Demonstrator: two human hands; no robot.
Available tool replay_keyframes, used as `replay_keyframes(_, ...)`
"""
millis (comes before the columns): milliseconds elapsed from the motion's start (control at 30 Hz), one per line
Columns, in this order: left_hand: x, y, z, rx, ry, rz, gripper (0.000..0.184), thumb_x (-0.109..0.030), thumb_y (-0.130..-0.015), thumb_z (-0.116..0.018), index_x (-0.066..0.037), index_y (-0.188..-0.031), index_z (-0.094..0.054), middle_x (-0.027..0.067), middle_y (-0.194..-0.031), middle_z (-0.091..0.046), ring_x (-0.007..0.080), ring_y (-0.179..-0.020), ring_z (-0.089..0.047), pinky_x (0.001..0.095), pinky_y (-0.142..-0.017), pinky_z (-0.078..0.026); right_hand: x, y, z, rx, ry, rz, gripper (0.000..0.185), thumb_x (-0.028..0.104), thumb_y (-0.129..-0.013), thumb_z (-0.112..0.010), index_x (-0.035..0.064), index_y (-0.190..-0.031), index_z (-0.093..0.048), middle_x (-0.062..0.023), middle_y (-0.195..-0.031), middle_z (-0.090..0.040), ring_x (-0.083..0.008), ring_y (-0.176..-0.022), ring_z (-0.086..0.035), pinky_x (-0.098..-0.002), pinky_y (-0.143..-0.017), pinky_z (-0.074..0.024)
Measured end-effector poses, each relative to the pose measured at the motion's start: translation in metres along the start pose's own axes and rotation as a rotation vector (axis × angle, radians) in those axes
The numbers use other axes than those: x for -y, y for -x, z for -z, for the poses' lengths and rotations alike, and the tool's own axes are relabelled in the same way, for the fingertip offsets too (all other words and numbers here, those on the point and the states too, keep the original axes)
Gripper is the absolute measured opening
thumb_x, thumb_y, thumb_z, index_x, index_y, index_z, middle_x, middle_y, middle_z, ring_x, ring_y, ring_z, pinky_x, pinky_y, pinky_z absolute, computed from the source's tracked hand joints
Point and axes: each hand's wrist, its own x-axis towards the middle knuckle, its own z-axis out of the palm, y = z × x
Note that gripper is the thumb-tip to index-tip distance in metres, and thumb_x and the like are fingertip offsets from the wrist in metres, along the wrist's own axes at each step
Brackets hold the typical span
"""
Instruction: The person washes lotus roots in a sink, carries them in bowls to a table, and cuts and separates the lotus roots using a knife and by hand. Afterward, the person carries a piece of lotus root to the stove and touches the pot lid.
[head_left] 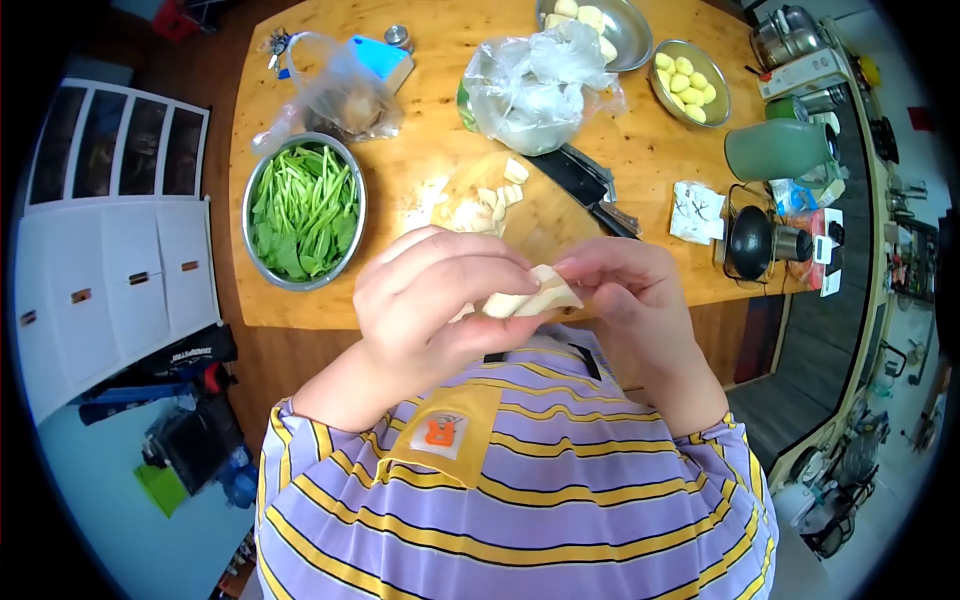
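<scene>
My left hand (430, 290) is closed around a pale, cream-coloured piece that looks like garlic (540, 296), pinched between thumb and fingers above the table's front edge. My right hand (625, 285) meets it from the other side, its curled fingers and thumb at the piece's thin, skin-like edge. Beyond the hands lies a round wooden cutting board (550, 215). Several pale cut or peeled pieces (497, 200) rest on it, with white papery scraps (428, 195) at its left. A dark-bladed knife (600, 205) lies along the board's right side.
Left of my hands stands a metal bowl of green leaves (305, 212). Clear plastic bags (535, 85) sit behind the board. Farther right are a bowl of peeled potatoes (688, 85), a green jug (780, 150), a white packet (697, 212) and a small black pan (748, 243).
</scene>
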Motion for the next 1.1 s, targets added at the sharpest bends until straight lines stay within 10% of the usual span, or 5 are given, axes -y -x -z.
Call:
replay_keyframes(733,-0.003,0.010,-0.007,-0.152,-0.038,-0.052,0.034,-0.008,-0.064,-0.091,-0.005,-0.085,-0.064,0.0093,-0.077,-0.068,0.0196,-0.067,-0.066,0.0271,-0.059,-0.052,0.001,-0.007,-0.036,-0.269,0.536,0.154,0.013,0.006,-0.097,-0.060,-0.0032,-0.100,-0.070,-0.0045,-0.088,-0.070,-0.0089,-0.079,-0.065,-0.0234,-0.071,-0.0526)
replay_keyframes(967,0.131,0.093,-0.004,-0.331,1.115,1.128,0.021,-0.030,-0.103,-0.053,-0.010,-0.098,-0.054,-0.0005,-0.078,-0.052,0.0080,-0.060,-0.042,0.0176,-0.052,-0.035,-0.120,-0.054,0.122,-0.321,1.311,-0.174,0.016,0.014,-0.091,-0.066,0.0039,-0.101,-0.073,-0.0111,-0.084,-0.070,-0.0224,-0.074,-0.067,-0.0316,-0.069,-0.0527)
replay_keyframes(1100,0.179,0.162,-0.018,-0.519,1.388,1.333,0.029,-0.030,-0.101,-0.056,-0.002,-0.105,-0.055,0.0097,-0.097,-0.064,0.0178,-0.088,-0.067,0.0228,-0.068,-0.059,-0.188,-0.050,0.136,-0.193,1.247,-0.116,0.017,0.011,-0.084,-0.071,0.0071,-0.100,-0.074,-0.0128,-0.091,-0.067,-0.0296,-0.083,-0.065,-0.0365,-0.075,-0.0523)
